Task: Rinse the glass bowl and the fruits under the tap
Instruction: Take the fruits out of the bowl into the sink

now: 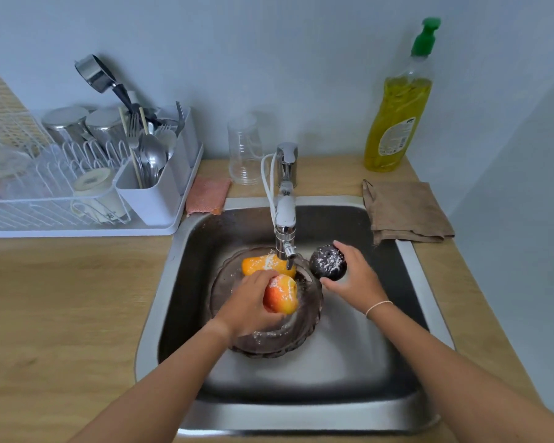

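Under the chrome tap [286,215], the left hand [248,306] grips a red-yellow round fruit [281,294] over the clear scalloped glass bowl [301,334]; the right hand [354,278] grasps a dark round fruit [328,262].

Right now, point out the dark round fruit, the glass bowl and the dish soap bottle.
dark round fruit [328,262]: head view, its speckled top.
glass bowl [314,310]: head view, right rim.
dish soap bottle [397,123]: head view, yellow body.

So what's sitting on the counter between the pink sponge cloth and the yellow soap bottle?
In the head view, an upturned clear plastic cup and the chrome tap's base stand there.
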The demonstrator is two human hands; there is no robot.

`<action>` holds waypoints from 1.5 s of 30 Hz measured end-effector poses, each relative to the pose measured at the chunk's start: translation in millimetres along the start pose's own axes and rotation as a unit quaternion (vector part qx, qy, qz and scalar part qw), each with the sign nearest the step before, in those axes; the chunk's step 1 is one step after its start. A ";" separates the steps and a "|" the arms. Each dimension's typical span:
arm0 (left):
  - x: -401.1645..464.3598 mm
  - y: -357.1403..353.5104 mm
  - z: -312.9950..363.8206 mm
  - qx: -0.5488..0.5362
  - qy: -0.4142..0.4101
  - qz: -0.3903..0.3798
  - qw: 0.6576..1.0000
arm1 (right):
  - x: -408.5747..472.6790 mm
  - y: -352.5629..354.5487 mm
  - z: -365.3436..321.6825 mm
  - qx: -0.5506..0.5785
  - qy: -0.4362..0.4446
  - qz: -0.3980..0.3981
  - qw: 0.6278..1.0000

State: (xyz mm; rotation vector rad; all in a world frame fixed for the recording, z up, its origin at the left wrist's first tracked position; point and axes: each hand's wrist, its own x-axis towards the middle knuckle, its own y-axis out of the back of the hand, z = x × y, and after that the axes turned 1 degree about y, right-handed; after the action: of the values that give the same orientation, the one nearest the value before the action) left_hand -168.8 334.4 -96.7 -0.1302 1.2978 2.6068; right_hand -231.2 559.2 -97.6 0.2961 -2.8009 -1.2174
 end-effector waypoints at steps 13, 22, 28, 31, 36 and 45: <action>39.5 -49.0 65.3 -0.004 -0.072 -0.048 0.996 | 39.9 10.5 37.8 0.048 -0.095 -0.032 0.994; 53.5 -65.2 75.4 0.071 -0.107 -0.090 0.988 | 51.3 9.2 43.0 0.051 -0.111 -0.043 0.992; 60.3 -76.4 70.1 0.152 -0.113 -0.094 0.977 | 54.0 7.1 45.5 0.051 -0.114 -0.041 0.991; 63.0 -77.3 65.7 0.178 -0.110 -0.087 0.974 | 55.3 4.6 46.6 0.048 -0.115 -0.042 0.991; 74.6 -75.7 61.3 0.198 -0.101 -0.082 0.972 | 57.3 0.0 50.5 0.045 -0.116 -0.041 0.991; 89.0 -71.4 58.6 0.194 -0.093 -0.065 0.974 | 57.2 -6.2 54.7 0.032 -0.111 -0.043 0.992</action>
State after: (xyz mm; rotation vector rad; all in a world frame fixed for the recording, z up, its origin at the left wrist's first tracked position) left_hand -236.8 437.1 -132.6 0.0906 1.6348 2.1512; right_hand -294.1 582.5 -140.1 0.3071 -3.0509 -1.2529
